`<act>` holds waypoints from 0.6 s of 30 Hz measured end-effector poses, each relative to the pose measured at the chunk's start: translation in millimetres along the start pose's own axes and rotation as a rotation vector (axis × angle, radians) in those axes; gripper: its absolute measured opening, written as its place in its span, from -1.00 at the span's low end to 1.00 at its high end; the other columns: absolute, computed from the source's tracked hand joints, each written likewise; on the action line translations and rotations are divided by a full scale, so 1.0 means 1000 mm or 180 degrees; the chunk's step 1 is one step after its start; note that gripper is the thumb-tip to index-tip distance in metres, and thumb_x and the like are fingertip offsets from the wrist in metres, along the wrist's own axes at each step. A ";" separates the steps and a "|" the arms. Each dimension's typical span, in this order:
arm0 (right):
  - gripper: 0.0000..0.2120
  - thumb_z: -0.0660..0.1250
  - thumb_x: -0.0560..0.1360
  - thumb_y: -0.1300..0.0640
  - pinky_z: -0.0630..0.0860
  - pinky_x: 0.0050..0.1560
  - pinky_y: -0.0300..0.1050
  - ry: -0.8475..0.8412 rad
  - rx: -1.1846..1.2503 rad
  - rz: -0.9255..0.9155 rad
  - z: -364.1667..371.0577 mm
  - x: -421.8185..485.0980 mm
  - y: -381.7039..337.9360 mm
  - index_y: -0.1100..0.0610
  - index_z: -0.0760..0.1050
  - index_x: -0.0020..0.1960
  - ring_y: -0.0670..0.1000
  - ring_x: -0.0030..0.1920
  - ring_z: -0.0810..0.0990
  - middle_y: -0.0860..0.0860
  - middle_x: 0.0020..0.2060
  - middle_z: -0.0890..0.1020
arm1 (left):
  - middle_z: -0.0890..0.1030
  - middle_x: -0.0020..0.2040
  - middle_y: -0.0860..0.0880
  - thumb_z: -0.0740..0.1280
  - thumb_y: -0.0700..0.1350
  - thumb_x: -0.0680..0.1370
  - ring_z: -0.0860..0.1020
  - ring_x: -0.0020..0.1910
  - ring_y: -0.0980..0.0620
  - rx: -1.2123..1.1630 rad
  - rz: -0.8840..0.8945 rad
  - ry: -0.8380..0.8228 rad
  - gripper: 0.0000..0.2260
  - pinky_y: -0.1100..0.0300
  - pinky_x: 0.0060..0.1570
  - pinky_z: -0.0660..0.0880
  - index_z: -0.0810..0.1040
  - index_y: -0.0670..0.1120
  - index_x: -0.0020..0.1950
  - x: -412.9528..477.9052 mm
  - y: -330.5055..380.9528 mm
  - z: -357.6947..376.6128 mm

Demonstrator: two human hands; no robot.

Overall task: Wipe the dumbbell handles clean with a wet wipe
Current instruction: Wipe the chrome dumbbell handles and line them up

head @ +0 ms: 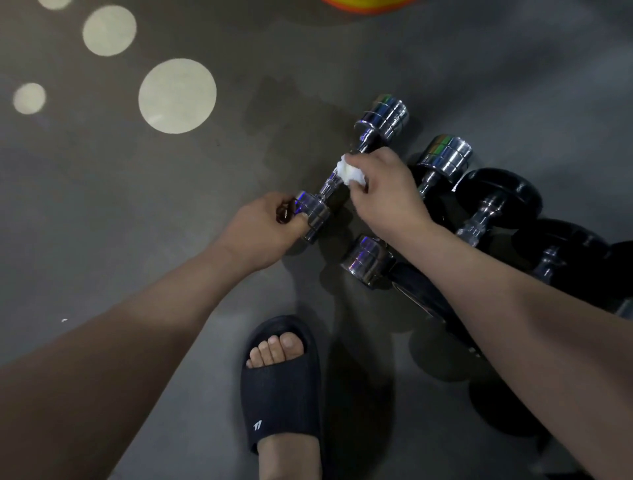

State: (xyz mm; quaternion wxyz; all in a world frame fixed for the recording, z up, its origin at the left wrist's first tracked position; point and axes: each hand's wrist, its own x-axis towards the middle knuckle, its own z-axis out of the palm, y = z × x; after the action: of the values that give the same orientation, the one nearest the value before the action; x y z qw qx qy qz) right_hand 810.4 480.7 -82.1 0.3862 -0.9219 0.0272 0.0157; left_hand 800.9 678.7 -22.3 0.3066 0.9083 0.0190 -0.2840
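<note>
On the grey floor lie two chrome dumbbells side by side and at least two black dumbbells. The left hand curls its fingers round the near head of the leftmost chrome dumbbell. The right hand clamps its fingers on one crumpled white wet wipe, pressed to that dumbbell's shiny handle.

A dull grey floor fills the dim scene. Four pale round patches lie on it at the far left. An orange-and-yellow rounded thing shows at the far edge.
</note>
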 end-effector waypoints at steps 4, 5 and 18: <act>-0.76 0.35 0.58 0.16 0.37 0.01 -0.30 0.0348 -0.0205 -0.0034 -0.003 0.014 0.001 0.15 0.64 0.22 0.13 -0.01 0.59 0.16 0.03 0.57 | 0.65 0.04 -0.03 0.33 0.03 0.62 0.59 0.04 -0.02 0.0017 0.0036 0.0027 -0.75 0.17 -0.01 0.45 0.59 0.00 0.26 -0.001 -0.001 0.000; -0.76 0.35 0.59 0.16 0.41 0.03 -0.26 0.0344 -0.0254 -0.0057 -0.001 0.014 0.001 0.15 0.64 0.22 0.13 -0.02 0.59 0.16 0.03 0.55 | 0.63 0.02 0.00 0.33 0.04 0.62 0.57 0.01 0.01 0.0015 0.0039 0.0033 -0.75 0.20 -0.05 0.41 0.59 0.01 0.26 0.000 -0.001 0.001; -0.82 0.31 0.60 0.19 0.34 0.00 -0.37 0.0344 -0.0280 -0.0003 0.000 0.015 -0.005 0.23 0.63 0.12 0.12 0.02 0.60 0.18 0.07 0.58 | 0.64 0.07 -0.10 0.31 0.02 0.62 0.58 0.02 -0.09 0.0109 0.0072 0.0054 -0.72 0.11 -0.01 0.45 0.59 -0.10 0.24 0.002 -0.003 0.007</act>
State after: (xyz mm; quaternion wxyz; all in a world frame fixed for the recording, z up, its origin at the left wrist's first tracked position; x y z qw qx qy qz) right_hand 825.7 483.3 -79.4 0.3433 -0.9375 0.0468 -0.0331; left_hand 798.5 677.2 -29.9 0.2941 0.9159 0.0064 -0.2732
